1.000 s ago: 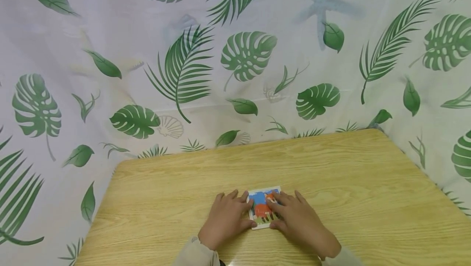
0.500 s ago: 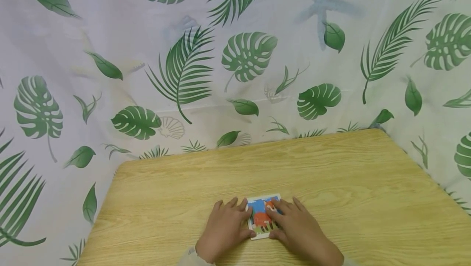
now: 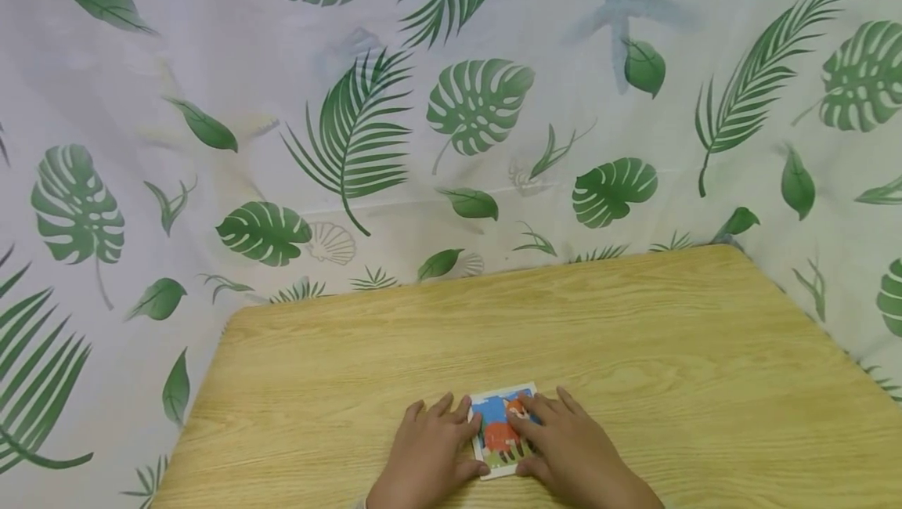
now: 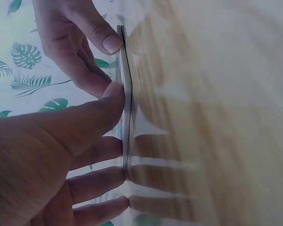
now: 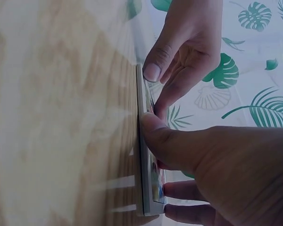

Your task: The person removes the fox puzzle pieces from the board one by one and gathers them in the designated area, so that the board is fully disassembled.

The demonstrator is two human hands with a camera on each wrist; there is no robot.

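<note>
A small white-edged fox picture board [image 3: 502,437], with a red-orange fox on blue and green, lies flat on the table. At its left edge, my left hand [image 3: 426,450] touches it with thumb and index finger, the other fingers spread beside it. My right hand [image 3: 578,450] rests on the right side, fingertips over the upper right part of the picture and thumb at the near edge. The left wrist view shows the board's thin edge [image 4: 128,89] side-on, with both thumbs against it. In the right wrist view, fingers reach its far end, and part of the picture is covered.
The light wood-grain table [image 3: 338,368] extends behind and to both sides of the hands. A white curtain [image 3: 395,250] printed with green leaves and shells hangs along its back and sides.
The fox picture board has slid across the table toward the person, with both hands moving along with it. The hands keep about the same placement on it. The head view has shifted slightly.
</note>
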